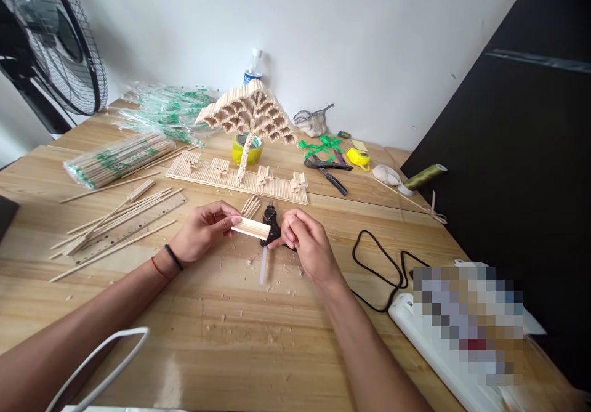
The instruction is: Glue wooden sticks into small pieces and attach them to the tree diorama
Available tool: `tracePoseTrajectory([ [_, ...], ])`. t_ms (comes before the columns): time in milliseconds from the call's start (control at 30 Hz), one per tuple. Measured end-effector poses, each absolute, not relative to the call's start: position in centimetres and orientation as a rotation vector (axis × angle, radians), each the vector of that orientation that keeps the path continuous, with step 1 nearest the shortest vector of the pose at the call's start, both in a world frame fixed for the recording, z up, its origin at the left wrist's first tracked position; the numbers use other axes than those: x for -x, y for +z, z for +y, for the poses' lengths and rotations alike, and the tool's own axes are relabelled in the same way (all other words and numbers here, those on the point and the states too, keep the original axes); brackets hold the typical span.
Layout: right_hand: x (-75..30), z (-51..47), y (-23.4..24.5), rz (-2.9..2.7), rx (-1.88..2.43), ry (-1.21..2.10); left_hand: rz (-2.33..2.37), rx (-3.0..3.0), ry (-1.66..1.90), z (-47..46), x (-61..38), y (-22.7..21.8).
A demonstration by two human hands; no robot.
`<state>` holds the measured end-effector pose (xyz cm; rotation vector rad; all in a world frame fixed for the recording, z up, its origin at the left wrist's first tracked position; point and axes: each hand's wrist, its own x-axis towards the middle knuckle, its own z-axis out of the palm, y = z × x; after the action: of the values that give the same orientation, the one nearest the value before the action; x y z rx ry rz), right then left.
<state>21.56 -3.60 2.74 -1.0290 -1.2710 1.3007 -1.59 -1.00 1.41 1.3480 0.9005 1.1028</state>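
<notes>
My left hand (210,230) pinches one end of a small flat panel of joined wooden sticks (252,228) between thumb and fingers. My right hand (307,239) is closed just beyond the panel's other end, its fingers curled; what they hold, if anything, is hidden. Behind and between the hands sits a black glue gun (270,218), its clear glue stick (263,267) poking out toward me. The right hand partly covers the gun. Several short cut sticks (250,206) lie beyond the panel. Farther back stands a stick-built model, with a umbrella-like roof (252,113) on a post over a slatted base (221,181).
Loose sticks and a ruler (133,227) lie at left, near a bagged stick bundle (120,156). Cutting pliers (329,172), a yellow tape measure (359,158) and yellow tape (247,149) are at the back. A black cord (378,270) and white power strip (429,344) lie right. A fan (55,36) stands left.
</notes>
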Motion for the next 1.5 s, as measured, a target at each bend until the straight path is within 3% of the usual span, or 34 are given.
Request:
tracePoseTrajectory([
  [367,-22.1,-3.2,2.5,-1.281,1.132,1.110,0.887,-1.270,1.116,-0.9,1.6,1.5],
  [900,-25.0,-1.8,2.9,-0.744,1.223,0.731,0.919,-1.302,1.118,-0.9,1.7,1.4],
  [1067,-24.8,-1.6,2.5,-0.856,1.269,0.612,0.926,-1.319,1.114,-1.0,1.7,1.5],
  [1500,-22.1,-3.3,2.7,-1.374,1.137,1.288,0.855,-1.299,1.157,-1.0,1.6,1.1],
])
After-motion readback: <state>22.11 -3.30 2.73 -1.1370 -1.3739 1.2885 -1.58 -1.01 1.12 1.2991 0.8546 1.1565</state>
